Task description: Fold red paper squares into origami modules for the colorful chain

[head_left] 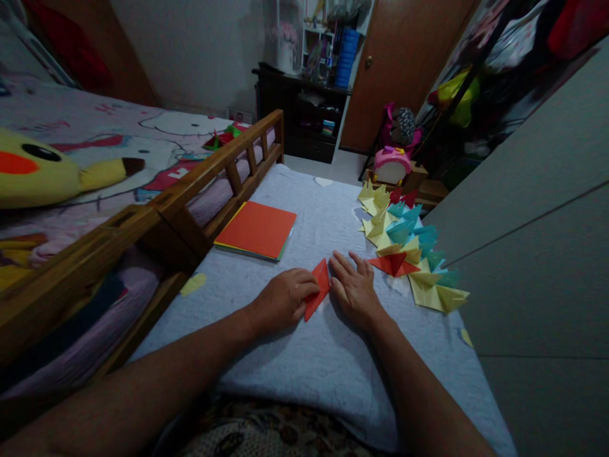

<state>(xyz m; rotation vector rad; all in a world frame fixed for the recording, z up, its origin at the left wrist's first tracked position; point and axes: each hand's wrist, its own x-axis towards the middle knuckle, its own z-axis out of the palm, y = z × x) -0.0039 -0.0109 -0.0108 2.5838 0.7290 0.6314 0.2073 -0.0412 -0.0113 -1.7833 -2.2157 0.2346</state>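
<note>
A small piece of folded orange-red paper (322,279), diamond-shaped with pointed ends, lies on the grey cloth. My left hand (290,295) has its fingers curled over the paper's left side, holding it against the surface. Close by its right edge, my right hand (354,289) rests with fingers spread and palm down; its thumb side is at the paper's edge. To the right sit several folded paper cranes in yellow (435,289), teal (406,225) and red (394,262). A stack of square paper (257,228) with an orange-red top sheet lies farther off on the left.
A wooden bed rail (214,171) runs along the left, with a yellow plush toy (42,168) on the bed beyond it. A pale cabinet (537,254) stands close on the right. Past the far edge are a pink toy (392,165) and a dark cabinet (299,114).
</note>
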